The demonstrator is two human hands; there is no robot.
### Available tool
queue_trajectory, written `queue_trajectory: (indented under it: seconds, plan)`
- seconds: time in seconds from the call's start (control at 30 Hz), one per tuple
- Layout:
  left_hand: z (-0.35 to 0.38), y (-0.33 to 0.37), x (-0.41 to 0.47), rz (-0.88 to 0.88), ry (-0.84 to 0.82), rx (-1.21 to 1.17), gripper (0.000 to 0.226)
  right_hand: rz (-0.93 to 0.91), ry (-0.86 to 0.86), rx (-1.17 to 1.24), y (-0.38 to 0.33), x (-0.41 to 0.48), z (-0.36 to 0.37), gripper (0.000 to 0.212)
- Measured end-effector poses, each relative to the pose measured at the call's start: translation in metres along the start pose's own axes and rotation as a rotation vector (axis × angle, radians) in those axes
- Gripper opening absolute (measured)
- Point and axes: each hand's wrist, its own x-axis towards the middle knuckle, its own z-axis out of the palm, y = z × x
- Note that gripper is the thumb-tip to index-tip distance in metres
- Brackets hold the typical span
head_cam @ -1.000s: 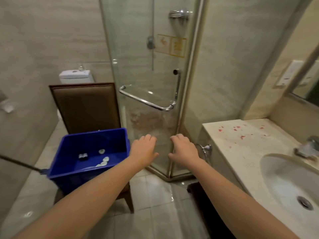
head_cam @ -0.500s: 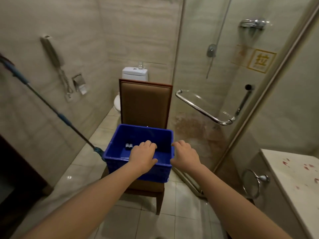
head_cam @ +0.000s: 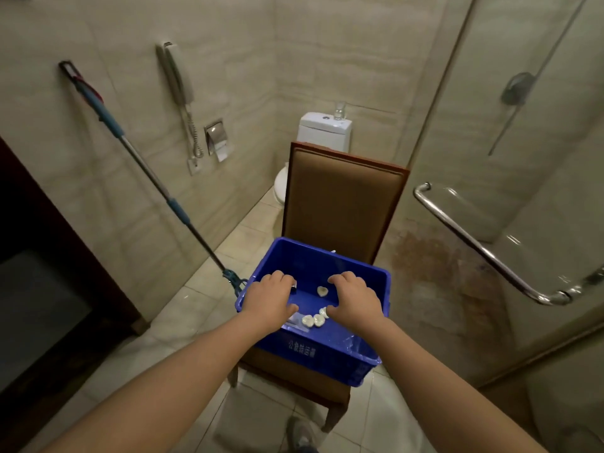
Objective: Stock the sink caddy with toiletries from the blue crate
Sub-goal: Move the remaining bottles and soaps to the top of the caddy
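Head view: you are looking down on the blue crate, which sits on the seat of a brown padded chair with its far wall close against the backrest. Pale Chinese characters run along the crate's near outer wall, but they are too blurred to read for certain.

Your left hand and right hand both hover palm-down over the crate's open top. The fingers are loosely bent and grip nothing you can see. Between your hands, on the crate floor, lie a heart-shaped white piece and, nearer the front wall, a short row of round white pieces. Your right thumb is just beside that row. A small dark item peeks out past your left fingertips, and you cannot tell whether they touch it.

Left of the crate, a mop leans on the wall, its lower end just beside the crate's corner. Bare floor tiles spread beyond that. Right of the crate, the shower door handle juts out. Beyond the crate, behind the chair back, stands the toilet.
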Motion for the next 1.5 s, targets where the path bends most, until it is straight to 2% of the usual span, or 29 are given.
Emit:
queue_trajectory:
  seconds: [0.57,0.77,1.1,1.33,1.5]
  plan:
    - [0.112,-0.066,0.192,-0.266,-0.273,-0.121,0.047,-0.023,-0.364,0.046,0.054,0.226,0.096,0.06]
    - [0.167,-0.086,0.235,-0.332,-0.379,-0.151,0.055,-0.025,-0.458,0.067,0.066,0.281,0.144,0.06]
    - [0.258,-0.116,0.291,-0.386,-0.407,-0.238,0.054,-0.008,-0.51,0.133,0.073,0.354,0.233,0.058]
    - [0.306,-0.129,0.312,-0.419,-0.356,-0.298,0.054,0.015,-0.527,0.184,0.081,0.388,0.276,0.059]
    - [0.327,-0.137,0.321,-0.428,-0.332,-0.327,0.049,-0.033,-0.564,0.26,0.083,0.398,0.295,0.057]
